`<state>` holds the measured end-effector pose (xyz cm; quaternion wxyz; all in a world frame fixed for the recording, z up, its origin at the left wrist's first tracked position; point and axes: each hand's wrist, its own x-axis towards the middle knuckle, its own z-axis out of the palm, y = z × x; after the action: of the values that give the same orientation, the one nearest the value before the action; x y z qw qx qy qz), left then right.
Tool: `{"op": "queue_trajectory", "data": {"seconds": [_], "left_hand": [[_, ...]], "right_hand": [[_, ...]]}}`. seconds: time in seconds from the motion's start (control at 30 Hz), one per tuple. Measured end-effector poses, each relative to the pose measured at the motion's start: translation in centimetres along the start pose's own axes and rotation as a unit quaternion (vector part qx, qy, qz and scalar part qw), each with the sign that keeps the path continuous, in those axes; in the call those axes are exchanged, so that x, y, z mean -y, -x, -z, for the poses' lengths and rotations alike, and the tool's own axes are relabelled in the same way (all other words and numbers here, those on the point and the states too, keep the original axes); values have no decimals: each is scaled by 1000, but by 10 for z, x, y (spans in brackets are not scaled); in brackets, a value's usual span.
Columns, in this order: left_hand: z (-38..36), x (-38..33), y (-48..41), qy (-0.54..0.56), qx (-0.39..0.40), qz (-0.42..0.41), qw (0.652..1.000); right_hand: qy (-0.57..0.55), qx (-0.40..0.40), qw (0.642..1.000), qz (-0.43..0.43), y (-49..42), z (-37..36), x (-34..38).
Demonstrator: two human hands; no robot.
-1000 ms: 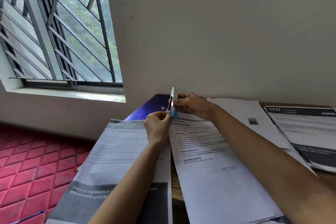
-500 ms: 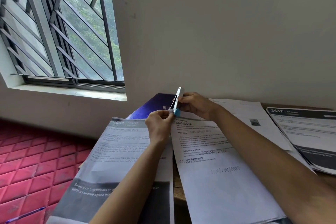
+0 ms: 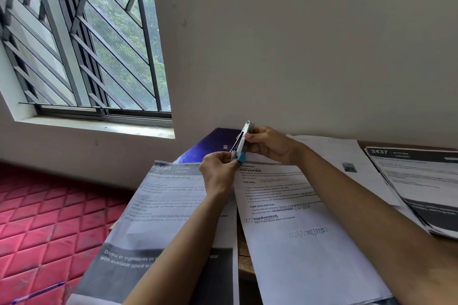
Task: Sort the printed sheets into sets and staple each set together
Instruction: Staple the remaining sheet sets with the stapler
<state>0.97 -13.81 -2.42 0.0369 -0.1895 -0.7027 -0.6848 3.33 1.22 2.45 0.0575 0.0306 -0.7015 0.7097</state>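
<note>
Both hands meet above the far edge of the table [image 3: 244,259], close to the wall [image 3: 297,44]. The right hand [image 3: 270,146] grips a stapler [image 3: 242,140] with its fingers curled round the body, holding it off the papers and tilted, upper end leaning right and blue-tipped lower end pointing down. The stapler's two arms stand slightly apart. The left hand [image 3: 219,171] has its fingers curled, and thumb and fingertips pinch the stapler's lower end just beside the blue tip; whether a staple strip is between them cannot be told. Under the left forearm lies a grey-headed sheet [image 3: 161,208] titled "Refrigerator Restocking", its near end hanging over the table's left edge. Just right of it, under the right forearm, lies a text sheet [image 3: 304,242]. Farther right is a white sheet [image 3: 344,153], and a stack [image 3: 421,181] headed "2437" partly overlaps it. A purple folder [image 3: 210,142] shows behind the hands. Left of the table is a red quilted surface [image 3: 37,218] with a blue pen [image 3: 37,293] on it, below a barred window [image 3: 74,44].
</note>
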Motion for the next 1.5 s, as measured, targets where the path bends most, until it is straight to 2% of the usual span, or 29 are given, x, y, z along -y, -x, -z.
{"op": "queue_trajectory", "data": {"seconds": [0.4, 0.63, 0.83, 1.13, 1.33, 1.43, 1.5], "left_hand": [[1, -1, -1, -11, -21, 27, 999], [-1, 2, -4, -34, -28, 20, 999], [0, 3, -3, -43, -22, 17, 999], [0, 1, -2, -47, -11, 6, 999], [1, 1, -4, -43, 16, 27, 999], [0, 3, -6, -41, -4, 22, 999], [0, 5, -8, -52, -25, 18, 998]], "right_hand": [[149, -76, 986, 0, -3, -6, 3], [287, -65, 956, -18, 1, -16, 13], [388, -140, 911, -9, -3, -24, 16], [335, -190, 922, -47, -2, -20, 16], [174, -321, 929, -66, -3, -4, 18], [71, -331, 936, -92, 1, 3, 22], [50, -324, 939, -106, 4, 7, 24]]}}
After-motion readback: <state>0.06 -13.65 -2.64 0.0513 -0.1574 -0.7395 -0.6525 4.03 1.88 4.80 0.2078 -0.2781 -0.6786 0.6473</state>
